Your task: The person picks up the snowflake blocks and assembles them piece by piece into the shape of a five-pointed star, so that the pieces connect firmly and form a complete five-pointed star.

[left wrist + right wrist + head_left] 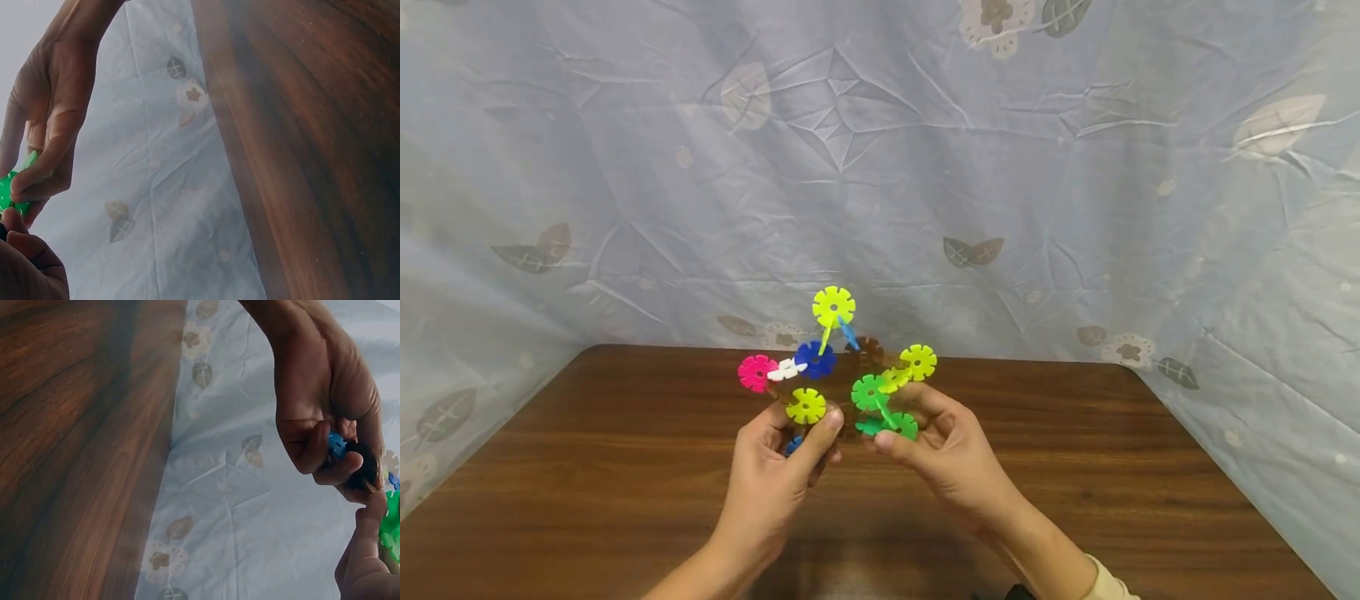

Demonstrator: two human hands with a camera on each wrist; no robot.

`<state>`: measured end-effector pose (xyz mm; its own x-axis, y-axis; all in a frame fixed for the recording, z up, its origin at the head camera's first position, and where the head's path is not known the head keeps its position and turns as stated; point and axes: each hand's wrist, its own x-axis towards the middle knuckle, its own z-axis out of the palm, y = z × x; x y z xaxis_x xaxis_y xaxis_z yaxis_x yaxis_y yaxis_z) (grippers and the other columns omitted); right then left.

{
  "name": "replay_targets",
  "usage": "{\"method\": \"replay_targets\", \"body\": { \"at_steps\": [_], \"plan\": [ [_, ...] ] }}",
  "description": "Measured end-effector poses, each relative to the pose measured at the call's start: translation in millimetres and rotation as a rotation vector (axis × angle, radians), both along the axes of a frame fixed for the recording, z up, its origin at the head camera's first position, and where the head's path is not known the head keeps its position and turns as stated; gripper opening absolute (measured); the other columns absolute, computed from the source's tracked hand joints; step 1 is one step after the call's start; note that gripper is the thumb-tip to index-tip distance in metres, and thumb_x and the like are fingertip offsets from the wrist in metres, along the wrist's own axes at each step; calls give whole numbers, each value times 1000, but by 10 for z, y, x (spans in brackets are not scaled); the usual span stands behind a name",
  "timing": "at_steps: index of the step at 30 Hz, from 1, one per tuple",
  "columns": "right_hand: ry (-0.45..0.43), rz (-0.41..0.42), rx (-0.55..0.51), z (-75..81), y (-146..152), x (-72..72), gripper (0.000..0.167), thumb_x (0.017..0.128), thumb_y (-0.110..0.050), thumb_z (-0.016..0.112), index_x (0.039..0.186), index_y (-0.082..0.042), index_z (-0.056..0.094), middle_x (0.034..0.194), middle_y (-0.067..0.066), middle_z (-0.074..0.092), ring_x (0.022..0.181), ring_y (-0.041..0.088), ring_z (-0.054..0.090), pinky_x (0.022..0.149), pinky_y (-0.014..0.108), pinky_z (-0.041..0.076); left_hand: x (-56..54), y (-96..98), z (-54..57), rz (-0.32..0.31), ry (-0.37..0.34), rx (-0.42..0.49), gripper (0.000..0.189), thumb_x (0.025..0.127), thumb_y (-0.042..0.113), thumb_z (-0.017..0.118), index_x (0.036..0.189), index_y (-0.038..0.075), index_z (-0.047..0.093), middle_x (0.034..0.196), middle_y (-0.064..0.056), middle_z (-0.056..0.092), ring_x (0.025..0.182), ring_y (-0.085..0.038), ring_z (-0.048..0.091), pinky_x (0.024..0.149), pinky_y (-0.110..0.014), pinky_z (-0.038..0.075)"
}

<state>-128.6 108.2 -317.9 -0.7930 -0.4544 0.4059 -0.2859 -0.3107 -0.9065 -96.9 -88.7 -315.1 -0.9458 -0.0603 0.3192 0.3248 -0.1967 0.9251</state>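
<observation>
A chain of notched plastic discs (833,307) is held up above the table between both hands, its pieces slotted into each other at angles. My left hand (778,467) grips the left end, where a blue disc (337,444) and a dark disc (364,467) show between the fingers; a yellow disc (806,406) sits above the thumb. The right hand (958,454) pinches green discs (901,426) at the other end. Pink (757,373), white and dark blue discs (816,359) rise on the left side. The two hands' fingertips are close together, and fingers partly hide the held pieces.
A brown wood-grain table (625,467) lies under the hands. Behind it and at both sides hangs a pale cloth (880,192) with leaf prints. A small black object (1018,592) shows at the bottom edge, near the right forearm.
</observation>
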Motion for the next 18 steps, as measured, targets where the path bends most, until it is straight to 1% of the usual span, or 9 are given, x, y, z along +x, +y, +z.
{"method": "replay_targets", "body": {
  "at_steps": [3,5,6,9,11,12,14,15,18],
  "plan": [
    [-30,-18,39,5,16,-18,35,97,-2,72,130,-8,61,121,-3,74,100,11,76,93,28,62,-8,5,-5,21,-45,-12,8,101,9,69,96,15,70,74,5,65,64,-8,62,55,-18,41],
    [-32,-25,86,9,35,-36,40,97,-4,73,134,-5,58,121,-3,74,102,9,75,93,28,62,-19,2,-14,25,-86,-30,5,100,11,71,96,14,69,73,5,65,64,-8,61,55,-18,41],
    [-28,-28,115,13,48,-46,42,97,-5,73,137,-4,57,122,-3,75,104,9,74,93,28,62,-27,-1,-20,23,-105,-40,4,99,13,72,97,12,69,74,5,66,65,-8,62,55,-19,42],
    [3,-30,207,31,96,-75,47,98,-8,73,141,-1,55,128,1,72,110,10,72,95,29,61,-41,-7,-45,9,-147,-71,13,98,17,74,101,6,68,77,3,67,66,-10,63,56,-19,44],
    [25,-29,258,54,137,-96,47,101,-11,70,144,-3,53,135,6,69,116,12,70,95,30,60,-46,-6,-63,-4,-158,-86,18,98,19,75,103,3,67,80,2,67,68,-11,65,57,-19,45],
    [40,-44,277,70,156,-103,46,102,-13,68,145,-5,53,136,7,67,118,13,69,96,31,60,-48,-2,-72,-5,-164,-91,18,98,19,75,104,3,67,81,2,67,68,-11,65,57,-20,45],
    [79,-105,290,94,197,-118,40,105,-15,64,142,-5,54,132,6,69,116,14,70,95,33,61,-55,4,-94,0,-162,-98,19,98,19,75,103,2,67,81,3,67,68,-11,65,57,-20,46],
    [98,-150,289,108,219,-124,36,106,-16,62,140,-6,54,128,5,70,112,15,71,94,33,61,-58,8,-104,4,-162,-98,19,97,19,75,103,2,67,81,4,66,68,-11,65,57,-20,46],
    [154,-304,258,133,259,-134,25,108,-15,58,130,-2,58,105,-1,75,95,15,75,88,33,62,-71,20,-132,17,-158,-103,19,97,18,76,101,2,67,78,5,66,67,-10,64,56,-21,46]
  ]
}}
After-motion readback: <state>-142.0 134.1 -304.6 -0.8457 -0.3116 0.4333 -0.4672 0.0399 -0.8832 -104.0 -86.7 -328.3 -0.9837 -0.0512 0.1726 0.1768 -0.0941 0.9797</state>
